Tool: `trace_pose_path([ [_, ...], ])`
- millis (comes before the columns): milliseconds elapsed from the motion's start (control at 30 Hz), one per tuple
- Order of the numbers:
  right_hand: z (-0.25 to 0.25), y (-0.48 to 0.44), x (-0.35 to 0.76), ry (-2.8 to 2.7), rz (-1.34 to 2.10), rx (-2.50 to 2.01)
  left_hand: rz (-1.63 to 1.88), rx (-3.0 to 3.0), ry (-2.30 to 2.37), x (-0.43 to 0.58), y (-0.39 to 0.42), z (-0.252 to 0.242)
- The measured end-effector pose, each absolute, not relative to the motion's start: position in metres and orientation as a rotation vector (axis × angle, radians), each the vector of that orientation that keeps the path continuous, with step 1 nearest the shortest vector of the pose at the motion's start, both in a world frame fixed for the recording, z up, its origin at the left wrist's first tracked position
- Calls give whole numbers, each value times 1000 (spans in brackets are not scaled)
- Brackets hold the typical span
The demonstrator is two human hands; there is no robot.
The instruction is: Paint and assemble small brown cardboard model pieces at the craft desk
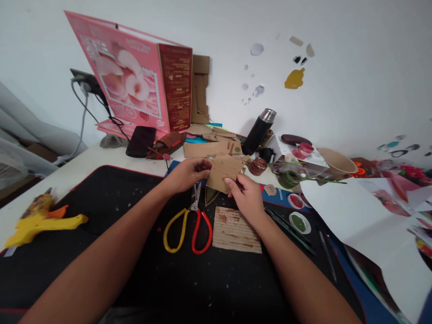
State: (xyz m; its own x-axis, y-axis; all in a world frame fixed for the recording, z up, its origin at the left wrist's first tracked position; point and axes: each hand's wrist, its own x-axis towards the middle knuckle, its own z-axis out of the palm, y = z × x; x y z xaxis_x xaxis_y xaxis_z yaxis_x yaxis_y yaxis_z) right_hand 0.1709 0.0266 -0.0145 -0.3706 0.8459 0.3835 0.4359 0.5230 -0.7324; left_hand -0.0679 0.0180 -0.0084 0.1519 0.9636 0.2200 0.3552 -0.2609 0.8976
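Note:
A small piece of brown cardboard (223, 173) is held up over the mat, with a few faint lines on its face. My right hand (248, 195) pinches its lower right part between thumb and fingers. My left hand (189, 174) is closed at its left edge, the fingertips partly hidden behind it. Below lie scissors (194, 206) with one yellow and one red handle, blades partly spread and tips near my left hand. A pointed green leaf-like piece (211, 196) shows under the cardboard. Beside my right wrist lies a paint-stained corrugated cardboard piece (232, 231).
A yellow glue gun (40, 220) lies left on the black mat (162, 283). Behind stand a pink box (128, 76), a phone (140, 141) and a black thermos (258, 132). To the right are paint jars (288, 180), paint-filled lids (299, 222), dark pens (290, 229) and white paper (357, 211).

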Motion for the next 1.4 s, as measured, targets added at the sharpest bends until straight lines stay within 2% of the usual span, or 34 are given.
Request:
trace_pose_path([
  [300,-15,26,172,-1980,678,-1032,1110,1681,1261,-68,17,-4],
  [567,-9,24,170,-1714,962,-1022,1092,1687,1296,-70,17,-3],
  [867,-1,27,172,-1534,1115,-1031,1097,1722,1398,-75,15,-1],
  [1100,6,27,175,-1563,920,-1023,969,1810,1384,-78,4,7],
  [1400,9,31,179,-1511,938,-1029,772,2055,1723,-63,4,-8],
])
